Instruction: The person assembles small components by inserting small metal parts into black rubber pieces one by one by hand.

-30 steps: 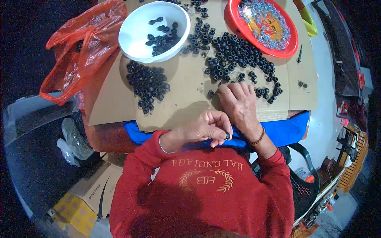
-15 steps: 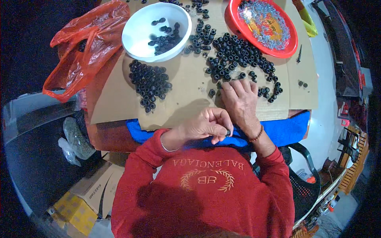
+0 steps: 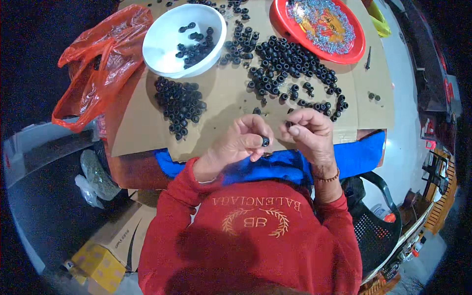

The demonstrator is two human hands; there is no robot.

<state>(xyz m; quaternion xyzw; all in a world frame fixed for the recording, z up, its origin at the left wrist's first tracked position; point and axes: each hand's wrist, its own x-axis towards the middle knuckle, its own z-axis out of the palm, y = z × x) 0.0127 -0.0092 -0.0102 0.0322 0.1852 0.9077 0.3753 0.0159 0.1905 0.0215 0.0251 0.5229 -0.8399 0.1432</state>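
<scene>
My left hand [image 3: 244,139] pinches a small black ring-shaped part [image 3: 265,141] between thumb and fingertips, its round hole showing. Just to the right, my right hand [image 3: 312,133] is closed in a pinch on another small dark piece [image 3: 289,125]. The hands are apart, held over the cardboard's near edge. Beyond them lies a big spread of black ring-shaped parts [image 3: 282,59] on the cardboard [image 3: 221,110]. A second heap of black parts [image 3: 179,103] sits to the left, below a white bowl [image 3: 160,42] with more black pieces inside.
At the far right stands a red basin [image 3: 361,44] of small shiny clear pieces. A red plastic bag [image 3: 110,59] lies at the left edge. Blue cloth [image 3: 361,155] hangs along the table's front. A thin dark tool [image 3: 368,58] rests right of the basin.
My right hand has come back from the black parts toward me, now pinching a small dark piece. My left hand has risen slightly and moved left, still holding its part. The view has shifted a little.
</scene>
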